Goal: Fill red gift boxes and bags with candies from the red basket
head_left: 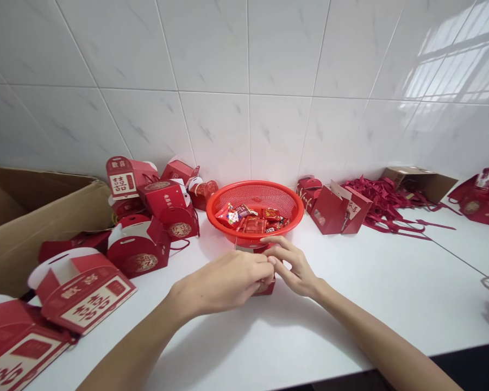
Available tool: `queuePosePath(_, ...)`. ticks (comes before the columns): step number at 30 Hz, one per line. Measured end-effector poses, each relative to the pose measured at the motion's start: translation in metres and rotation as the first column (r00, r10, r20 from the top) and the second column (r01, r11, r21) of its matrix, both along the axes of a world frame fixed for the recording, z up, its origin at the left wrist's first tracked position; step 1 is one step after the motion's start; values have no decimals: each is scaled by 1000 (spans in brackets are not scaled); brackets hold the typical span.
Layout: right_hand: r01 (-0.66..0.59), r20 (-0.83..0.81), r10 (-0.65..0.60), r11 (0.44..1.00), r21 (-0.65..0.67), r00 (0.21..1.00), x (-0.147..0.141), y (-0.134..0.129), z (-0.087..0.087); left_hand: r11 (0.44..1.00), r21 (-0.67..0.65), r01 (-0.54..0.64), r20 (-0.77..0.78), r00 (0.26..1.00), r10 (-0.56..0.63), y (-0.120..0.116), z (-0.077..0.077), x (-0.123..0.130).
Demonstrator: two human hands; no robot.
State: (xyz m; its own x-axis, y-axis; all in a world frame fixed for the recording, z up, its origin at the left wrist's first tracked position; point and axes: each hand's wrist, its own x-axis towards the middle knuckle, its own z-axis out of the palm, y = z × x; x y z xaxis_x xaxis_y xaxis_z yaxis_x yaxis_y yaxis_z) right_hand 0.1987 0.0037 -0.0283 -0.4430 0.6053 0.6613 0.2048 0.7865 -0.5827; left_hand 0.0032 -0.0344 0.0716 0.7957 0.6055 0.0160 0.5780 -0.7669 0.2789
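Observation:
A small red gift box [264, 289] stands on the white table in front of the basket, mostly covered by my hands. My left hand [234, 278] is closed over its near side and top, with the fingers curled inward. From the other side, my right hand [292, 267] bends over the box's top, its thumb and fingertips meeting the left fingers there. Exactly which flap or edge the fingertips pinch is hidden. Just behind the hands sits a red plastic basket [255, 187] with wrapped candies [255, 224] in it.
Several red gift boxes [138, 255] crowd the left side, beside a large cardboard box [44, 209]. At the right are an open red box [330, 212], a heap of dark red ribbons [375, 201], a small carton [432, 182] and another red box [487, 209]. A tiled wall [212, 136] bounds the back.

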Motion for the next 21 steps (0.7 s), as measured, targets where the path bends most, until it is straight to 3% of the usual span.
queuePosePath(4,-55,72,56,998,-13,996,0,0,-2,987,-137,81,44,996,-76,0,4,-3)
queuePosePath(6,-66,117,69,997,-30,991,-1,0,-3,979,-195,62,57,997,-52,3,7,-8)
queuePosePath(11,-86,188,104,991,-102,977,1,1,-1,963,-227,-148,-20,989,147,8,14,-23)
queuePosePath(15,-92,391,97,995,-31,915,2,0,3,920,-222,-325,-144,944,298,7,15,-29)
queuePosePath(21,-60,534,5,994,87,846,1,-5,7,898,-193,-396,-190,913,362,3,12,-24)
